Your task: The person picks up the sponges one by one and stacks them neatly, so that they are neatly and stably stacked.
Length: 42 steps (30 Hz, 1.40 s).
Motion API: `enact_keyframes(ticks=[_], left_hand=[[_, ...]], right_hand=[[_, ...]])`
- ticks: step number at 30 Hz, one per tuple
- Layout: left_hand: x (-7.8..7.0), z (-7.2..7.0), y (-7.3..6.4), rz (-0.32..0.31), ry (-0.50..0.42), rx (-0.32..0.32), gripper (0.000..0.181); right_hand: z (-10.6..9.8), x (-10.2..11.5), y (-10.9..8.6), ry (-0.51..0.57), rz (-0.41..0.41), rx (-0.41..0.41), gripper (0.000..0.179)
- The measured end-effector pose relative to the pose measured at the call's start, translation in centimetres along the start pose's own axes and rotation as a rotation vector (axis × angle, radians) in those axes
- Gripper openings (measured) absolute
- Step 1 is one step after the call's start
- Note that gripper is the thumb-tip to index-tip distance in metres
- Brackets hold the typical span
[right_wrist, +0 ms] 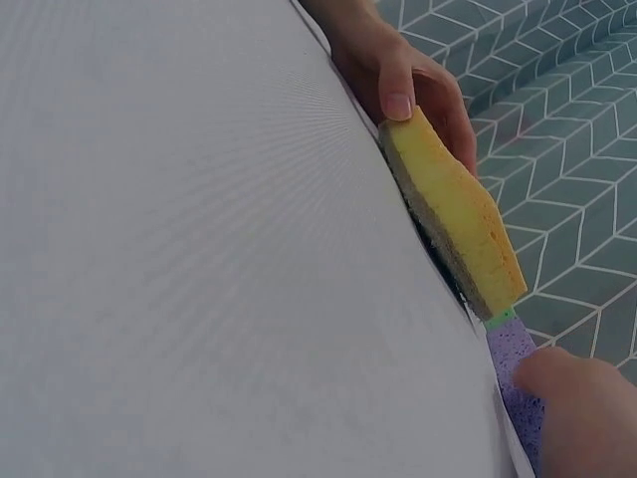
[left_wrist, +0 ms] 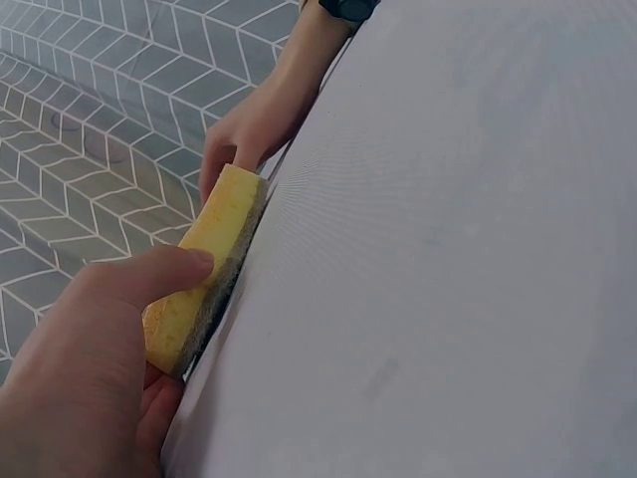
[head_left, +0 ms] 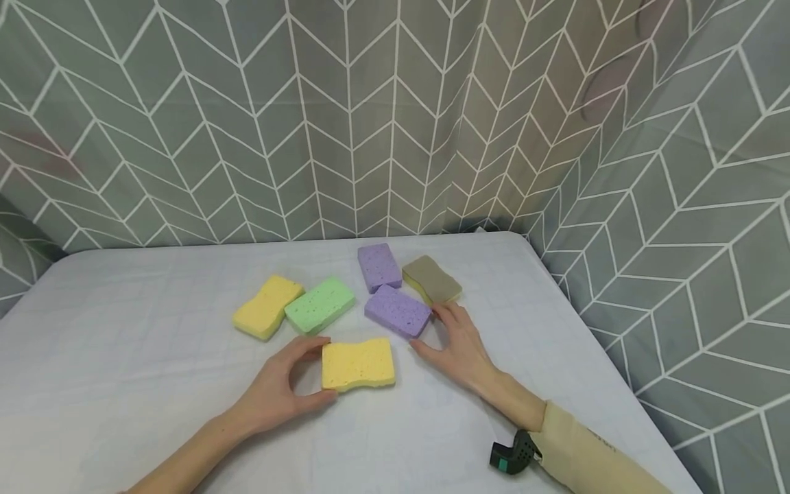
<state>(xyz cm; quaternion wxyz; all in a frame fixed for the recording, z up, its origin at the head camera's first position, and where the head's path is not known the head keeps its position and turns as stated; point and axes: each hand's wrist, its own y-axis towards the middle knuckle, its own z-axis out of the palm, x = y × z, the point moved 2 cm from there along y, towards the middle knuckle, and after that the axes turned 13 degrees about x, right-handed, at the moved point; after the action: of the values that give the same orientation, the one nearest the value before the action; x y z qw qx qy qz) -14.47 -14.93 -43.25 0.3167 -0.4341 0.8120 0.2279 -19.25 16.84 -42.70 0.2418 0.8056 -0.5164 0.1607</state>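
Note:
My left hand (head_left: 278, 387) holds a yellow sponge (head_left: 358, 364) at its left end, thumb on the near edge and fingers on the far edge. In the left wrist view this sponge (left_wrist: 221, 234) shows a grey scouring layer underneath. My right hand (head_left: 459, 350) grips the right end of a purple sponge (head_left: 397, 311) between thumb and fingers. The right wrist view shows the thumb against that purple sponge (right_wrist: 513, 349), partly hidden by the hand. Just beyond the right fingertips lies a sponge with its grey side up (head_left: 434, 278).
A second purple sponge (head_left: 378, 266) lies behind the gripped one. To the left, a green sponge (head_left: 320, 305) touches another yellow sponge (head_left: 267, 307). All rest on a white-covered table (head_left: 154, 302). A patterned grey curtain (head_left: 370, 123) hangs behind and along the right side.

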Motion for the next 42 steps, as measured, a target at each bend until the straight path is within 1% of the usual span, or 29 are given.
enact_keyframes(ticks=[3, 6, 10, 14, 22, 30, 39, 42], left_hand=[[0.11, -0.06, 0.11, -0.003, -0.002, 0.003, 0.079], [0.12, -0.12, 0.24, 0.015, -0.004, 0.003, 0.077], [0.01, -0.11, 0.12, 0.034, -0.002, 0.004, 0.077], [-0.04, -0.05, -0.17, 0.029, 0.003, 0.006, 0.076], [0.02, -0.03, -0.38, 0.061, -0.001, 0.004, 0.078], [-0.06, 0.0, -0.04, 0.073, -0.055, 0.014, 0.077], [-0.04, -0.04, 0.02, 0.081, -0.093, 0.005, 0.075], [-0.08, -0.05, -0.08, 0.062, -0.097, 0.01, 0.075]], right_hand=[[-0.03, -0.11, 0.22, -0.021, -0.021, -0.004, 0.068], [-0.12, -0.13, 0.34, -0.049, -0.048, -0.021, 0.066], [-0.03, -0.09, 0.21, -0.056, -0.068, -0.039, 0.064], [0.15, -0.02, 0.05, -0.04, -0.066, -0.042, 0.062], [0.38, 0.13, 0.02, -0.032, -0.033, -0.028, 0.064], [-0.04, 0.02, -0.02, 0.011, -0.001, -0.029, 0.063], [-0.09, 0.0, 0.01, 0.086, -0.049, -0.034, 0.059], [-0.12, 0.1, -0.04, 0.107, -0.061, -0.036, 0.059]])
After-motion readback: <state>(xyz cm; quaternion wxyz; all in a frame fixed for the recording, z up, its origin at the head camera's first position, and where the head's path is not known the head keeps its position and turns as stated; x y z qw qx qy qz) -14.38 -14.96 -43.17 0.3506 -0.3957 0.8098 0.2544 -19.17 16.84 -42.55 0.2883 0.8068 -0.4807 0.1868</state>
